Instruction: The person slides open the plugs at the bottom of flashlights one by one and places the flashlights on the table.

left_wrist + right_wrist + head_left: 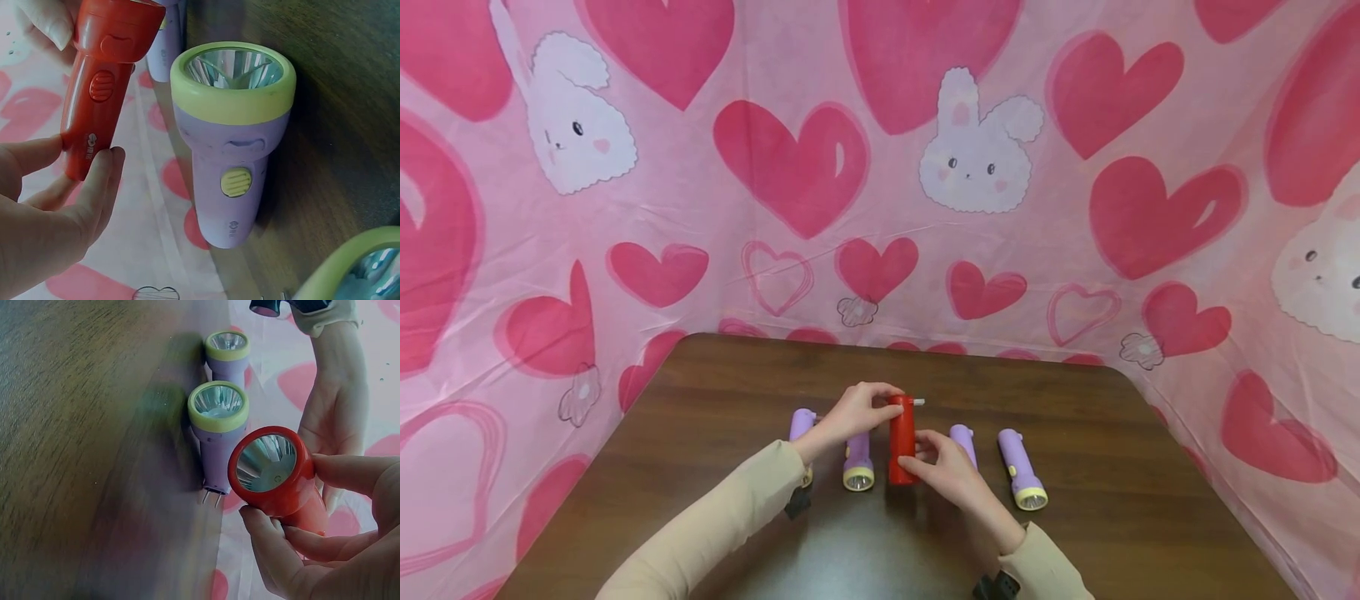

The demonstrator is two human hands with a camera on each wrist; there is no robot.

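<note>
A red flashlight is held just above the brown table by both hands. My left hand pinches its far tail end, where two metal prongs stick out. My right hand grips the lens end nearest me. In the left wrist view the red flashlight sits between my left thumb and fingers. In the right wrist view my right fingers curl round the red flashlight, its reflector facing the camera.
Several purple flashlights with yellow-green rims lie in a row on the table: one just left of the red one, one under my left wrist, two to the right. Pink heart-print cloth surrounds the table.
</note>
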